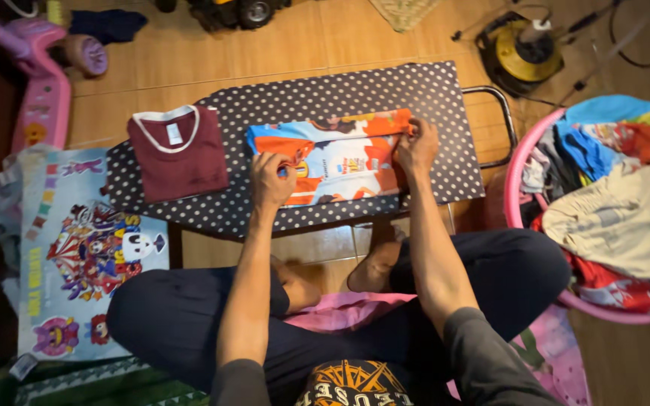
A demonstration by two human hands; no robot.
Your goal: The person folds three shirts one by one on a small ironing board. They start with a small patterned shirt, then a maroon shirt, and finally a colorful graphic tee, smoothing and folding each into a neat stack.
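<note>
Head view: left hand (268, 180) and right hand (417, 144) each pinch an edge of the folded orange garment (344, 162), mid-board on the dotted ironing board (430, 98). Folded maroon shirt (178, 154) lies alongside; bare board at right. Laundry basket (515, 177) cropped.

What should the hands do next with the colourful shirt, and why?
Probably fold the colourful shirt over once more. The left hand and right hand both pinch its edges on the dotted ironing board, and it lies wider than the folded maroon shirt beside it.
</note>
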